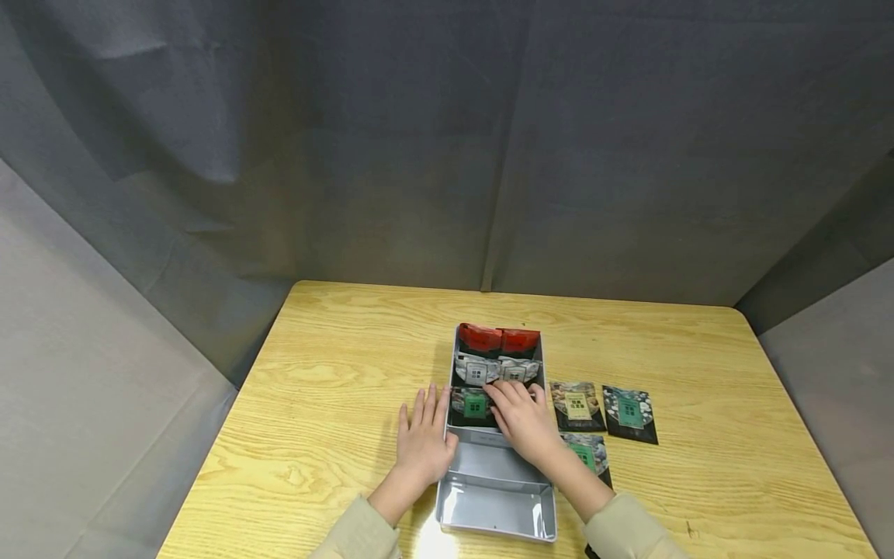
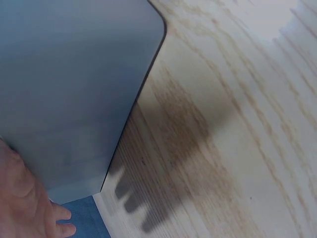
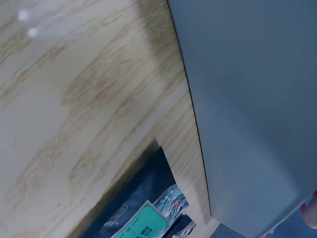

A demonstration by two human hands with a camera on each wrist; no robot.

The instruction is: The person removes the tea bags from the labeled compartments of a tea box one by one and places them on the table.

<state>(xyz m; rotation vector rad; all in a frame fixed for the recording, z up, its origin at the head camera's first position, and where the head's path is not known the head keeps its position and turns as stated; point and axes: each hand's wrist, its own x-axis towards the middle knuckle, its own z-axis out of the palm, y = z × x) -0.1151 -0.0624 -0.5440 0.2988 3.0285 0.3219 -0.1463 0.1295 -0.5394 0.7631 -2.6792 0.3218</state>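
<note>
A long grey divided box (image 1: 497, 508) lies lengthwise on the table. My left hand (image 1: 424, 446) rests flat along its left side, fingers straight and pointing away, thumb at the rim. My right hand (image 1: 527, 425) reaches over the right wall, its fingers bent down into the third row. Beside those fingertips sits a green-labelled packet (image 1: 471, 406). The right hand covers the right half of that row, and I cannot tell what is under its fingers. Behind are silver packets (image 1: 477, 371) and red packets (image 1: 480, 338) in pairs. In the left wrist view, part of the left hand (image 2: 25, 198) overlaps the box side.
Right of the box lie a yellow-labelled packet (image 1: 576, 406), a teal-labelled packet (image 1: 631, 414) and a green-labelled packet (image 1: 585, 453) partly behind the right forearm. A dark corner pokes out under the right sleeve (image 1: 628, 528). Grey cloth (image 1: 391, 194) hangs behind the wooden table (image 1: 335, 373).
</note>
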